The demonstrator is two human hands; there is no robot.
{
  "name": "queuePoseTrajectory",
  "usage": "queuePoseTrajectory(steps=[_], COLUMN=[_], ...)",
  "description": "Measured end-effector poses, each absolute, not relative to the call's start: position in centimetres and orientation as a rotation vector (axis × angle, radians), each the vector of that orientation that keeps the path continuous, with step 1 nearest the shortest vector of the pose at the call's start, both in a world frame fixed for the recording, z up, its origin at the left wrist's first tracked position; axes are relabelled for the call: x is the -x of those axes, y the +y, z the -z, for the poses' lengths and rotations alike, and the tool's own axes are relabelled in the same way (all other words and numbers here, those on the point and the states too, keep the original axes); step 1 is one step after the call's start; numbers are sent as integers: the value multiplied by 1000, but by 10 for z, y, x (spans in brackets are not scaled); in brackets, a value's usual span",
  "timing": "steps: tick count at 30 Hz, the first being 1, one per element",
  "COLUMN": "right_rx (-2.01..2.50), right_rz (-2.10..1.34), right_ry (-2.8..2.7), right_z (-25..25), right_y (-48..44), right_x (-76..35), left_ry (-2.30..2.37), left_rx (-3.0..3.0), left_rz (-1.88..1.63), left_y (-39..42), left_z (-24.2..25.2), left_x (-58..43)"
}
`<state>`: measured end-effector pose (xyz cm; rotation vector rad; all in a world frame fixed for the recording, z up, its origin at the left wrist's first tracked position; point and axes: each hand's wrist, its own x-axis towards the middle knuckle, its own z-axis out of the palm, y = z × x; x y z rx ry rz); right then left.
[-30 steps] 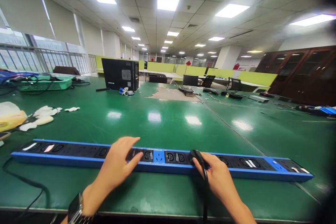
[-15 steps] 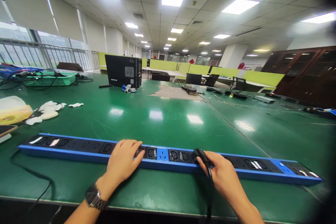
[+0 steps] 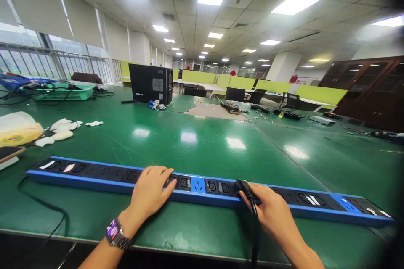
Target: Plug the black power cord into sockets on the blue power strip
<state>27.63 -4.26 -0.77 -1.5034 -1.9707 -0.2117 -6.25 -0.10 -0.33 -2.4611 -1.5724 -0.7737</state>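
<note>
A long blue power strip [image 3: 94,183] with black sockets lies across the green table in front of me. My left hand [image 3: 152,192] is laid over the strip left of its middle, thumb and fingers gripping its sides. Between the fingers and thumb of my right hand [image 3: 270,205] is a black power plug [image 3: 242,185], standing at a socket right of the strip's middle. Its pins are hidden, so how deep it sits cannot be seen. From the plug, a thick black cable [image 3: 255,231] hangs down over the table's front edge.
On the green table [image 3: 189,151], a black computer case [image 3: 148,83] stands at the back. A green basket [image 3: 67,92] of cables is at the left, near a yellow-and-white packet [image 3: 19,130]. A thin black cord [image 3: 47,205] runs by the strip's left end.
The whole view has shifted slightly, so everything sits a little further right. Both hands keep their places on the strip and plug. The watch face on my left wrist has lit up.
</note>
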Motion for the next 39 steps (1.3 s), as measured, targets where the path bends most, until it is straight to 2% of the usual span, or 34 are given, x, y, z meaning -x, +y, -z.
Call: queuePoseTrajectory(steps=[9,15,23,29,31,34,39], right_rx=[1523,1733,1793,1845,1843,1830,1826], right_rz=[293,577,594,610,610,623,643], right_ry=[-1916,-1834,-1852,-1828,-1827,-1826,-1814], right_z=[35,60,63,60,59,59,62], right_y=[-50,-52,-53,-54,-54,-54,-53], right_x=[-282,-286,-285,-280,-279,-278,-278], left_ry=[-1670,-1349,-1106,-1119,-1231,-1516,-1491], left_rx=[2548,2936,3129,2905,2849,2916,3092], left_rz=[855,1046,1003,1618,1692,1528,1161], left_y=[-5,-14,0,-1,6,16,12], left_z=[-7,-15,-15,-35,-41,-39,-16], left_x=[45,-39,-115,-87,-59,-12,24])
